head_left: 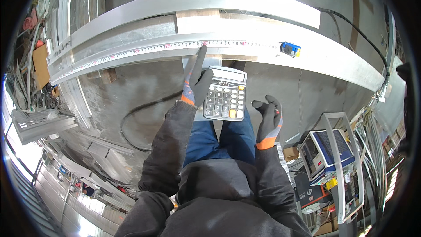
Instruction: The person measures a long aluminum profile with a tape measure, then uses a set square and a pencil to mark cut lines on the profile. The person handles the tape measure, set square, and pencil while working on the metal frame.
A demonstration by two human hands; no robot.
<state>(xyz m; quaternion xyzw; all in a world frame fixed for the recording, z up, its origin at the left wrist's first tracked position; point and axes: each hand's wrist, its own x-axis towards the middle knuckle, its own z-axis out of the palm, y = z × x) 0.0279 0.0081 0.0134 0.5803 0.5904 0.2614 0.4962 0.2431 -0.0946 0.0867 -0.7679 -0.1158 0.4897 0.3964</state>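
Note:
A dark calculator [224,101] with a pale display is in front of me, face up. My left hand [198,83], in a grey glove with an orange cuff, grips its left edge with the thumb. The index finger of that hand stretches forward to the yellow-white tape measure blade [184,45]. The blade runs along a long silver metal bar [250,52], with its blue case [290,49] at the right end. To the right of the calculator, my gloved right hand [269,118] hovers with bent, parted fingers and nothing visible in it.
A second silver metal bar [263,6] lies beyond the first, on a pale crosswise support [197,22]. A black cable [131,116] loops over the floor at left. At lower right stands a blue and white machine [326,153] behind a metal frame [340,166].

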